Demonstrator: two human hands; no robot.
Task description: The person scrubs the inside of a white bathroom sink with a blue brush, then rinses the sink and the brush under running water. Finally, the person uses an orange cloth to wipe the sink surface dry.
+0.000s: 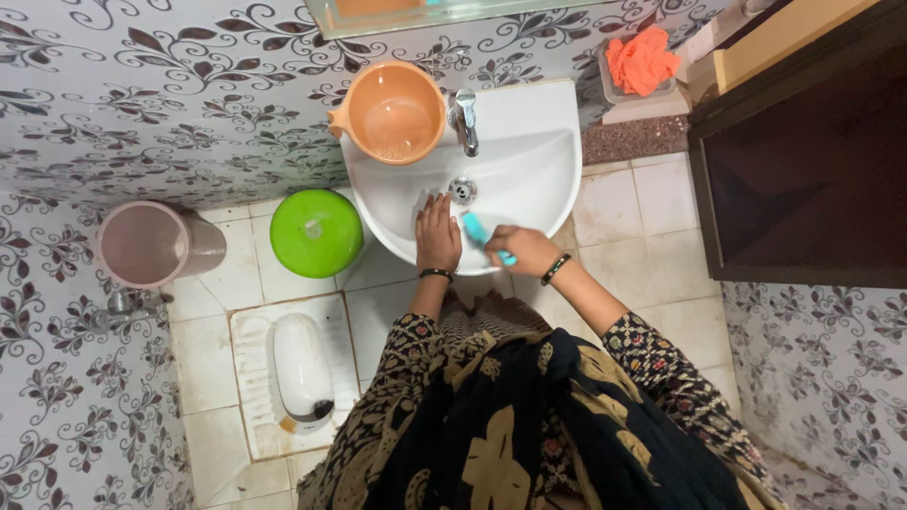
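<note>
A white wash basin juts from the patterned wall, with a metal tap at its back and a drain in the bowl. My left hand lies flat, fingers together, on the basin's inner front slope. My right hand grips a turquoise brush whose head points into the bowl near my left hand. Both wrists wear dark bangles.
An orange plastic mug sits on the basin's left rim. A green lidded bucket and a pink bucket stand on the tiled floor at left, near a white squat toilet. An orange cloth rests on a ledge; a dark wooden door stands at right.
</note>
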